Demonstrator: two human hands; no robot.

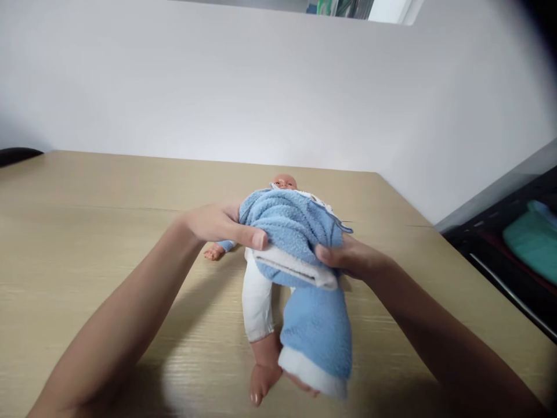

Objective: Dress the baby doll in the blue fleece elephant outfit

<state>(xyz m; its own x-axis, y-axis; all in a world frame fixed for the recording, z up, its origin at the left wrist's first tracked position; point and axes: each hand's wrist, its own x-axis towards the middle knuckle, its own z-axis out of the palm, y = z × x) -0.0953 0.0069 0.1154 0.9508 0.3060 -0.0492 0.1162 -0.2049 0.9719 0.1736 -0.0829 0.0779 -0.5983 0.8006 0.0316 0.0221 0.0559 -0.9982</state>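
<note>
A baby doll (285, 183) lies on its back on a light wooden table (87, 232), head away from me and bare feet toward me. A blue fleece garment (300, 232) with white cuffs is bunched over its body, and one blue leg hangs down over the doll's right-side leg. The other doll leg wears white (256, 302). My left hand (221, 223) grips the garment's left side, thumb pressed on the white waistband. My right hand (350, 258) pinches the waistband on the right side. One small doll hand shows under my left hand.
A plain white wall stands behind the table. At the far right, beyond the table's edge, a dark shelf (500, 249) holds a folded teal cloth (533, 241). A dark object (17, 154) sits at the table's far left corner.
</note>
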